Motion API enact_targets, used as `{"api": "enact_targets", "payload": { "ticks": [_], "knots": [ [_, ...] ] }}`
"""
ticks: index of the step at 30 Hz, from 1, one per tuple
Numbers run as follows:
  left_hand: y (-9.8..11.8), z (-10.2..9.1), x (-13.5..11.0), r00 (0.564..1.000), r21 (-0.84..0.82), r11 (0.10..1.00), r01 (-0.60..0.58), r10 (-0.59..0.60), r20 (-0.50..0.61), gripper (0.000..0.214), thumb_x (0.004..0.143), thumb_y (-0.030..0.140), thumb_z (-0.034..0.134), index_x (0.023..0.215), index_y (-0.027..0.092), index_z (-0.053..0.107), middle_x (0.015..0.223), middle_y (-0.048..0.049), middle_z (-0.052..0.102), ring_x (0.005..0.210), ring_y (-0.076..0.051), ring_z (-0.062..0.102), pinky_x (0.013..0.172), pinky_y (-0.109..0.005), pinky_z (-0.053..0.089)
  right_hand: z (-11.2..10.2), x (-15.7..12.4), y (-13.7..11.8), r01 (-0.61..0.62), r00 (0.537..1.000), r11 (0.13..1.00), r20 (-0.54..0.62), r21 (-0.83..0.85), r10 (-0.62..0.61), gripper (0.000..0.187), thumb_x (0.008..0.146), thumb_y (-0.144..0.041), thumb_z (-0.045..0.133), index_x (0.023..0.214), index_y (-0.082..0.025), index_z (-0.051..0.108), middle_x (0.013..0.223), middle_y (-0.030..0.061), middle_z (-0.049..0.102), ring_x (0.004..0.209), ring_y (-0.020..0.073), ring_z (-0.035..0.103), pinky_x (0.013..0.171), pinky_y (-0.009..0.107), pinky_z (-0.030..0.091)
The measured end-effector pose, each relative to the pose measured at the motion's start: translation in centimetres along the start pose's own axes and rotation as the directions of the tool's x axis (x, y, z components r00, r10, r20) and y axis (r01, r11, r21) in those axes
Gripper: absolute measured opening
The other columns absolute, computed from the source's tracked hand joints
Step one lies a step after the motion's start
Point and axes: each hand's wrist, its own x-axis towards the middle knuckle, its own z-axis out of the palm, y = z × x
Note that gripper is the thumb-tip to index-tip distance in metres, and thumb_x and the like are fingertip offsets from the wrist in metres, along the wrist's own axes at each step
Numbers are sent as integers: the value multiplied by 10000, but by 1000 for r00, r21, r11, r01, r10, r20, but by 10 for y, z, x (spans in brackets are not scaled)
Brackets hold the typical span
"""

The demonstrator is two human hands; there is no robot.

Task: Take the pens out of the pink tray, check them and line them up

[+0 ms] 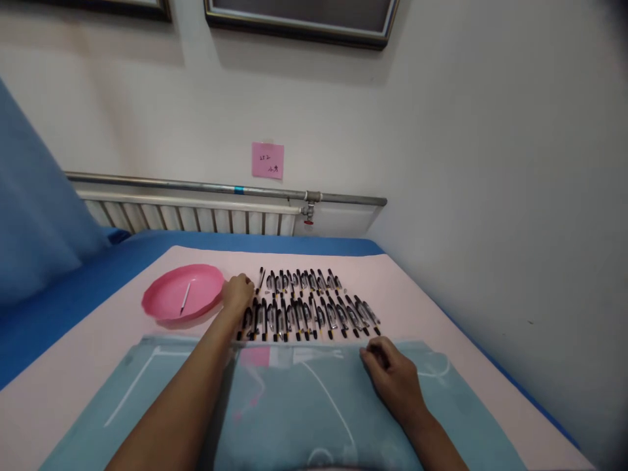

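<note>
Two rows of black-capped pens with clear parts [304, 317] lie side by side on the pale pink table cover. My left hand [239, 291] reaches to the left end of the back row, beside a pen [260, 280] there. Its fingers are closed, and what they hold, if anything, is hidden. Over the far edge of a blue-green mat [314, 405] rests my right hand [392, 373], curled, just in front of the front row's right end. Nothing shows in its fingers. A pink dish [161, 291] left of my left hand holds one thin white stick with a dark tip [185, 298].
A blue cloth [275, 243] shows beyond the pink cover [407, 307]. Behind it are a radiator [196, 218] and a metal pipe [186, 184] along the wall. A pink note [267, 161] is stuck above. The wall [515, 229] runs close along the right side.
</note>
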Motion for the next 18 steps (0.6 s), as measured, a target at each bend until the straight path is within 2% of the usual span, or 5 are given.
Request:
{"api": "enact_targets", "payload": {
  "ticks": [7, 11, 15, 18],
  "knots": [
    [10, 22, 24, 999, 127, 992, 8, -14, 50, 330, 703, 312, 480, 880, 104, 665, 962, -206, 617, 935, -320, 555, 757, -371, 392, 9, 5, 7, -30, 996, 999, 79, -43, 33, 212, 747, -391, 478, 656, -201, 500, 478, -42, 438, 427, 102, 421, 435, 205, 356],
    [14, 28, 30, 999, 126, 992, 6, -11, 34, 293, 686, 273, 496, 857, 114, 671, 973, -197, 615, 948, -322, 545, 759, -380, 390, 14, 5, 11, -44, 990, 998, 129, -39, 49, 217, 744, -400, 491, 652, -204, 508, 475, -41, 460, 421, 103, 438, 429, 204, 362],
    [13, 27, 34, 1000, 71, 997, 7, -7, 1, 234, 673, 245, 513, 764, 98, 671, 878, -201, 631, 867, -308, 574, 711, -369, 402, 10, 11, 5, -68, 986, 998, 152, -16, 69, 210, 741, -395, 501, 664, -201, 517, 486, -36, 474, 434, 106, 446, 447, 206, 369],
    [17, 17, 33, 997, -16, 999, -46, 46, -56, 261, 730, 288, 472, 738, 103, 657, 811, -171, 631, 801, -263, 580, 686, -339, 406, 4, 34, -12, -84, 981, 996, 180, 40, 76, 220, 735, -407, 502, 678, -197, 542, 502, -25, 494, 454, 115, 456, 456, 214, 372]
  ]
}}
